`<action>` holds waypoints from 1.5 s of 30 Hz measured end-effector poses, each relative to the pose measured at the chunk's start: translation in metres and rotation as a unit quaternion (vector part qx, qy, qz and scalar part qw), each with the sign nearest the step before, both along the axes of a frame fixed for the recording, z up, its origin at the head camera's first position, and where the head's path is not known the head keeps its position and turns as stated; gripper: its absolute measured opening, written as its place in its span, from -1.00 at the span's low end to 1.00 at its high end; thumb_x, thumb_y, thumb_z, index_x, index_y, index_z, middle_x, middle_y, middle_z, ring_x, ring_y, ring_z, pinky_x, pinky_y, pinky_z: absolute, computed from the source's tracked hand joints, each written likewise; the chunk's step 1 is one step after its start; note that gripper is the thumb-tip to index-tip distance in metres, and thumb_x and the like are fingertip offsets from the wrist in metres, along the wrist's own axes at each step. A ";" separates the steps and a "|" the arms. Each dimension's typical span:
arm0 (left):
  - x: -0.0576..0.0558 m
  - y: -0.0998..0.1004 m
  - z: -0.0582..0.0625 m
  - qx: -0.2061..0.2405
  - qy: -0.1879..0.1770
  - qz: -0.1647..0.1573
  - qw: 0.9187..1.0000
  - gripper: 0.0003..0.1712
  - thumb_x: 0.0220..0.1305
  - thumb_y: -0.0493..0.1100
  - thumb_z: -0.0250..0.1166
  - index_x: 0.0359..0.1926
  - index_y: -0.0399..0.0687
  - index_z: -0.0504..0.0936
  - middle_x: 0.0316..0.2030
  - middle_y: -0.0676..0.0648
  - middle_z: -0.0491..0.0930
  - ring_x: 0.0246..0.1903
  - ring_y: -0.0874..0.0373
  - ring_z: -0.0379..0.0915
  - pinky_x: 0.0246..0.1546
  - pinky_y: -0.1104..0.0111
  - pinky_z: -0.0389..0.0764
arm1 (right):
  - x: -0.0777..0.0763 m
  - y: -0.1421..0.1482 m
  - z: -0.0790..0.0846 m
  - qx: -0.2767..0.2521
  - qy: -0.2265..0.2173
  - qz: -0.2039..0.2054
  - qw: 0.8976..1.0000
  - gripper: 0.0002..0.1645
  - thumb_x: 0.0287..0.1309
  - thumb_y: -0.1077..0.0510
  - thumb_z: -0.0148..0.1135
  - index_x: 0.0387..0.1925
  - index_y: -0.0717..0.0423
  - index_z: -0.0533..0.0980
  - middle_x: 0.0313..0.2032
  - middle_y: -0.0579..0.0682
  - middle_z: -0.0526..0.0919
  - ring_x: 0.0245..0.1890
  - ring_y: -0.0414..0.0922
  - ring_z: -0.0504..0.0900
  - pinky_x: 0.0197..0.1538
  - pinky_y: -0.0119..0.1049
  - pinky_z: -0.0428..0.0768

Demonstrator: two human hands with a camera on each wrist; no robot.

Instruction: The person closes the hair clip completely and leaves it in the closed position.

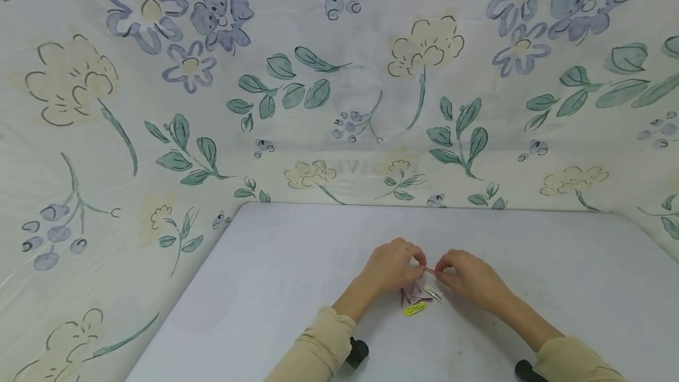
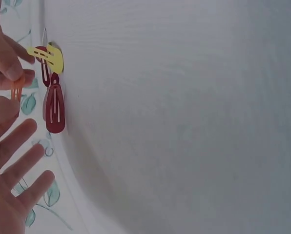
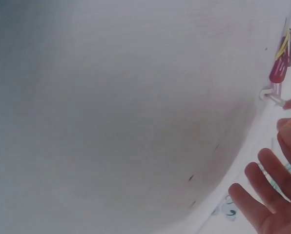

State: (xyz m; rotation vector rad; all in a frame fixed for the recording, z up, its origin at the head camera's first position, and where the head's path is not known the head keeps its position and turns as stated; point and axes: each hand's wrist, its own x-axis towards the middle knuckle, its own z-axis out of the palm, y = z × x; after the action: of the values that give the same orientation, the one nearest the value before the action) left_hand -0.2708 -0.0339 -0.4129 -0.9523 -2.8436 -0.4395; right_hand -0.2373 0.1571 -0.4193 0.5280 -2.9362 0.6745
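Observation:
An orange snap hair clip (image 2: 17, 87) is pinched at one end by my left hand (image 1: 391, 264) and at the other by my right hand (image 1: 472, 279). In the left wrist view, the other fingers of the left hand (image 2: 21, 168) are spread apart. The right wrist view likewise shows spread fingers on the right hand (image 3: 275, 195). Just nearer than both hands lies a small group of clips: a yellow hair clip (image 1: 415, 309), dark red hair clips (image 2: 55, 109) and a white clip (image 3: 272, 96).
A white table (image 1: 254, 287) lies under the hands, with a floral cloth (image 1: 339, 93) hanging behind it and along the left side. Black devices (image 1: 358, 352) sit at both wrists. A few dark specks (image 3: 191, 178) mark the tabletop.

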 end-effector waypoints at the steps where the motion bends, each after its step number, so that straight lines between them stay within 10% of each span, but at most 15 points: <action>1: 0.000 -0.001 0.000 0.003 0.002 0.000 1.000 -0.91 0.25 -0.03 0.34 -0.24 0.17 0.73 -0.22 0.15 0.70 -0.14 0.25 0.52 -0.28 0.45 0.53 | 0.000 -0.001 0.001 0.000 0.000 -0.002 1.000 -0.94 0.13 0.21 0.38 -0.33 0.00 0.65 -0.29 -0.13 0.66 -0.13 -0.05 0.65 -0.02 -0.03 0.62; 19: 0.004 -0.020 0.003 0.025 0.102 -0.006 0.994 -0.92 0.18 -0.01 0.37 -0.36 0.15 0.73 -0.30 0.16 0.73 -0.20 0.27 0.56 -0.30 0.49 0.56 | -0.002 -0.013 0.004 -0.013 0.034 -0.022 0.999 -0.91 0.14 0.08 0.41 -0.35 -0.05 0.64 -0.27 -0.11 0.68 -0.13 -0.04 0.63 -0.02 0.00 0.62; 34: 0.011 -0.030 0.004 0.077 0.039 0.004 0.996 -0.88 0.20 -0.02 0.39 -0.30 0.09 0.71 -0.18 0.06 0.69 -0.08 0.20 0.57 -0.09 0.38 0.60 | 0.004 -0.022 0.004 -0.031 0.103 -0.031 0.994 -0.87 0.12 0.06 0.43 -0.37 -0.04 0.62 -0.29 -0.04 0.68 -0.25 -0.05 0.60 -0.22 -0.15 0.64; 45: 0.008 -0.035 0.008 0.153 0.105 0.013 0.983 -0.93 0.16 -0.10 0.42 -0.37 0.05 0.70 -0.27 0.09 0.72 -0.10 0.19 0.59 -0.17 0.36 0.63 | 0.001 -0.029 0.007 -0.073 0.131 -0.041 0.988 -0.81 0.14 0.07 0.42 -0.28 0.07 0.62 -0.27 0.04 0.69 -0.28 -0.01 0.61 -0.23 -0.16 0.62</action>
State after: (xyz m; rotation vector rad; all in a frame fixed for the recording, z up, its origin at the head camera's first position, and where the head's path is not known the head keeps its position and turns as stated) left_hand -0.2632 -0.0686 -0.4047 -0.8460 -2.5031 -0.7036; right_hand -0.2364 0.1279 -0.4122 0.4425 -2.6247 0.7402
